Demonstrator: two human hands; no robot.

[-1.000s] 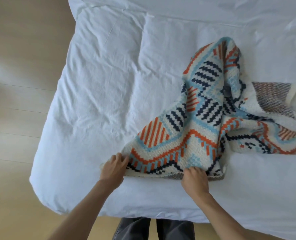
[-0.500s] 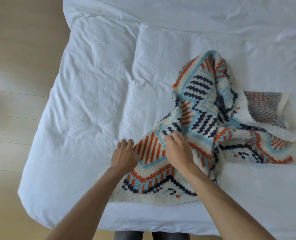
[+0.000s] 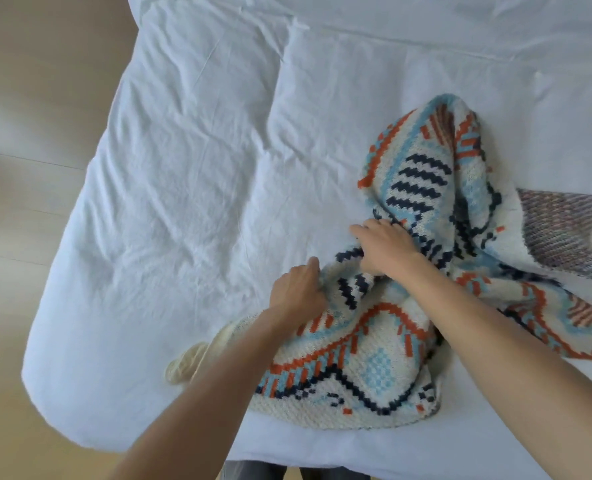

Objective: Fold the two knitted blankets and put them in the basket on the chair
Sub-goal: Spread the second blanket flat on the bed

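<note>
A knitted blanket (image 3: 374,368) with cream, orange, light blue and navy patterns lies crumpled on the near right part of the white bed (image 3: 190,202). My left hand (image 3: 298,289) grips its left edge with curled fingers. My right hand (image 3: 382,249) reaches further in and grips a fold of the same blanket near its middle. The blanket's reverse side (image 3: 561,230), striped grey and pink, shows at the far right. No second blanket, basket or chair is in view.
The bed's rounded left corner (image 3: 45,386) drops to a light wooden floor (image 3: 28,168) on the left. Wrinkled white bedding covers the left and far parts of the bed. My legs (image 3: 287,472) stand at the near edge.
Both hands left the blanket's near edge and moved further onto it, my right hand going furthest. The near edge now lies flatter, and a cream corner shows at the left.
</note>
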